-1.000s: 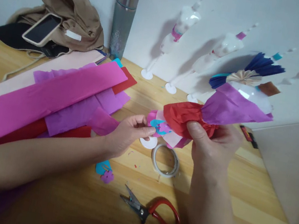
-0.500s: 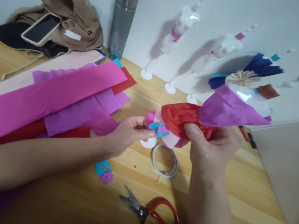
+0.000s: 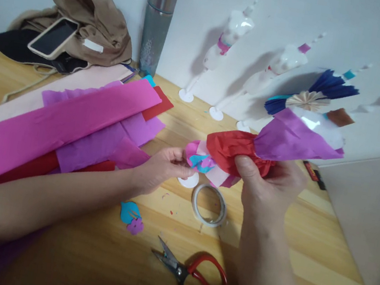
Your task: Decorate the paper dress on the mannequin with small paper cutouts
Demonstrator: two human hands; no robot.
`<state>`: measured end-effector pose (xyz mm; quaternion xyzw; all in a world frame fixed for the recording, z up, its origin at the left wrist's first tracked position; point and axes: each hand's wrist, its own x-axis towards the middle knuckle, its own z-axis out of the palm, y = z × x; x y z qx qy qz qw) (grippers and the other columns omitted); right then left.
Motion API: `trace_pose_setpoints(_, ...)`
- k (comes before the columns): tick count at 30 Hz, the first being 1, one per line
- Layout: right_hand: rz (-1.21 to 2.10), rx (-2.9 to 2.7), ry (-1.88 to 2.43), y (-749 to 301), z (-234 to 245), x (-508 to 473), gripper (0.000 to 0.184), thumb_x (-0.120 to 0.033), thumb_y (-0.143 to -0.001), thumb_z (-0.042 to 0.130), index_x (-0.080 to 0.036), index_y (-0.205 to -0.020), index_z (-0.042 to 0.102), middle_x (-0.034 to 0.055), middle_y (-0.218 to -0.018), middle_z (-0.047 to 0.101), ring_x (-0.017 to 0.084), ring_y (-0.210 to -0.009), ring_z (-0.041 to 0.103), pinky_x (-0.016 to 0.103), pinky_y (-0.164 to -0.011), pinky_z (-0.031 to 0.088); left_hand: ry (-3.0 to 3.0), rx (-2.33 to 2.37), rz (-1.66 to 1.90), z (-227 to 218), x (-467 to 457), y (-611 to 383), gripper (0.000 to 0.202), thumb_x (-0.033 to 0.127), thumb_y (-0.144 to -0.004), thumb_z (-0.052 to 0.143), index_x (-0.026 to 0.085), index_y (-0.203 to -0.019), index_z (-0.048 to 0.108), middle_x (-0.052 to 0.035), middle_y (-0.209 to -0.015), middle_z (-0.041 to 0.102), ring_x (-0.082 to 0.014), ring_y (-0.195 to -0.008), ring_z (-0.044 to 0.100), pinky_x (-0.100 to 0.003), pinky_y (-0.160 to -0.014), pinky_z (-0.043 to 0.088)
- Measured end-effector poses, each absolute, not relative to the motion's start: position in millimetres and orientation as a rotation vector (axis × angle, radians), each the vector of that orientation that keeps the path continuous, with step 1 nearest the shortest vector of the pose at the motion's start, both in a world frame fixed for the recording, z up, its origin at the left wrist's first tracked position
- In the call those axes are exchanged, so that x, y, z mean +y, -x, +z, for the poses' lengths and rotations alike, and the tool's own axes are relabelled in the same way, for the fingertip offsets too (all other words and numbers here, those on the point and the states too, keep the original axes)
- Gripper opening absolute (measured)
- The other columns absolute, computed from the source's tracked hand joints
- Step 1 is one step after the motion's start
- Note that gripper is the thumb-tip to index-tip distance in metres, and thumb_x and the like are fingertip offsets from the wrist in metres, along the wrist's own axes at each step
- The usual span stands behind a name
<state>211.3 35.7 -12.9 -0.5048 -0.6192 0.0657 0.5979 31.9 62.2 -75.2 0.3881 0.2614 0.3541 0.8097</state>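
Note:
My right hand is wrapped around a small white mannequin form, its thumb on the front. The form tilts, dressed in a purple paper top and gathered red paper at the waist. Below the red, a pink and white paper skirt carries a blue leaf cutout with a small purple flower. My left hand pinches the skirt's lower edge; some of its fingers are hidden behind the paper. The form's white round base shows under the skirt.
A tape roll, open scissors and blue leaf and purple flower cutouts lie on the wooden table. Coloured paper sheets cover the left. Behind stand a bottle and white mannequin forms, beside a phone on brown cloth.
My left thumb has slid slightly down off the blue leaf cutout, which now shows more fully on the skirt. My right hand keeps its hold almost unmoved.

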Motion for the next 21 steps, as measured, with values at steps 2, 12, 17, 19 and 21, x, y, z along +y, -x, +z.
trace_pose_setpoints(2, 0.147, -1.436, 1.178, -211, -12, 36, 0.017, -0.033, -0.076, 0.084, -0.025, -0.072, 0.069, -0.0043, -0.061, 0.059, 0.016, -0.054, 0.052, 0.03, -0.05, 0.042, -0.825, 0.507, 0.719, -74, 62, -31, 0.03, 0.022, -0.065, 0.084, 0.017, -0.093, 0.076, -0.0036, -0.093, 0.074, -0.0159, -0.086, 0.064, -0.032, -0.088, 0.047)
trace_pose_setpoints(12, 0.177, -1.442, 1.209, -210, -11, 33, 0.02, -0.04, -0.078, 0.084, -0.028, -0.073, 0.068, -0.0015, -0.063, 0.061, 0.02, -0.057, 0.054, 0.033, -0.052, 0.042, -1.028, 0.177, 0.501, -68, 83, -14, 0.049, 0.033, -0.07, 0.089, 0.022, -0.115, 0.073, -0.0066, -0.113, 0.074, -0.0232, -0.108, 0.066, -0.039, -0.103, 0.046)
trace_pose_setpoints(17, 0.166, -1.453, 1.16, -210, -11, 33, 0.023, -0.037, -0.076, 0.086, -0.026, -0.072, 0.067, -0.0041, -0.06, 0.057, 0.016, -0.053, 0.048, 0.03, -0.05, 0.037, -0.904, 0.24, 0.633, -63, 77, -23, 0.043, 0.039, -0.064, 0.092, 0.018, -0.097, 0.074, -0.0048, -0.09, 0.07, -0.016, -0.083, 0.063, -0.029, -0.079, 0.049)
trace_pose_setpoints(19, 0.175, -1.46, 1.157, -209, -11, 32, 0.022, -0.036, -0.076, 0.086, -0.025, -0.072, 0.067, -0.004, -0.061, 0.058, 0.016, -0.053, 0.049, 0.03, -0.05, 0.037, -0.833, 0.344, 0.702, -59, 68, -28, 0.035, 0.039, -0.067, 0.089, 0.017, -0.089, 0.072, -0.0022, -0.082, 0.066, -0.0128, -0.075, 0.059, -0.028, -0.072, 0.047)
trace_pose_setpoints(21, 0.183, -1.473, 1.157, -209, -11, 32, 0.02, -0.036, -0.077, 0.086, -0.025, -0.074, 0.068, -0.0029, -0.062, 0.061, 0.017, -0.054, 0.051, 0.031, -0.05, 0.04, -0.798, 0.436, 0.734, -55, 60, -33, 0.031, 0.032, -0.066, 0.088, 0.017, -0.086, 0.07, -0.0007, -0.079, 0.065, -0.0113, -0.071, 0.056, -0.027, -0.07, 0.045)
